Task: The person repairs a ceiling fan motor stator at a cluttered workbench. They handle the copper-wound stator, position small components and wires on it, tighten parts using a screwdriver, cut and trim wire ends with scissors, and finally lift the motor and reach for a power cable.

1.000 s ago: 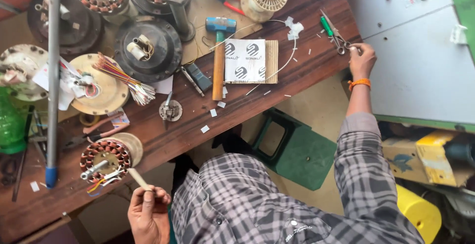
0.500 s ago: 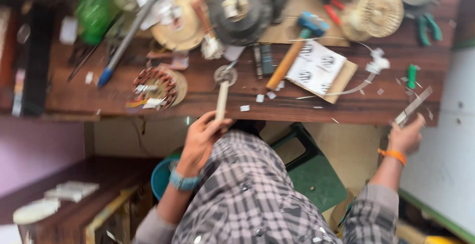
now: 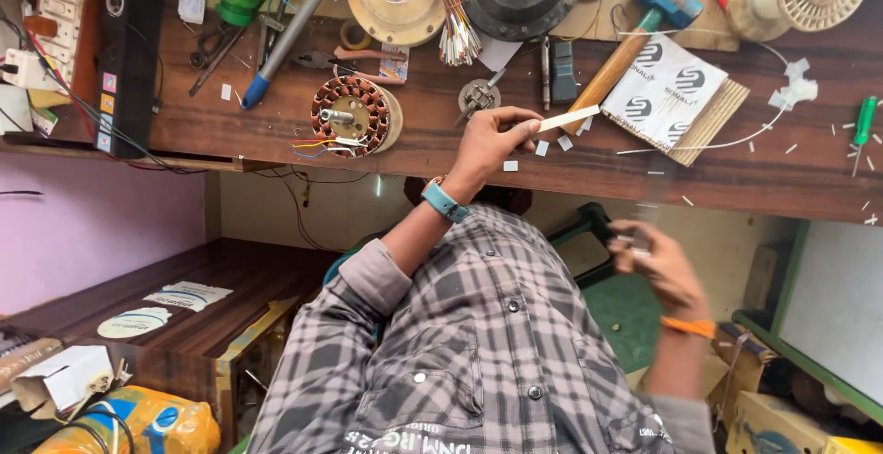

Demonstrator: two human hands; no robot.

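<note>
Far left on the wooden bench [image 3: 230, 137], a copper-wound stator [image 3: 354, 115] lies flat near the front edge. Right of it, I log the left hand [image 3: 487, 141] raised over the bench, thumb and fingertips pinched on one end of a white strip [image 3: 567, 119]. The strip's free end points right, toward a wooden-handled hammer [image 3: 625, 49]. The right hand [image 3: 658, 265] hangs off the bench's near edge, blurred. Fingers look curled, but I cannot tell whether they grasp anything. A green screwdriver [image 3: 862, 123] lies at far right.

Left hand [image 3: 487, 146] pinches a pale strip [image 3: 567, 119] — right hand [image 3: 658, 265] blurred
</note>
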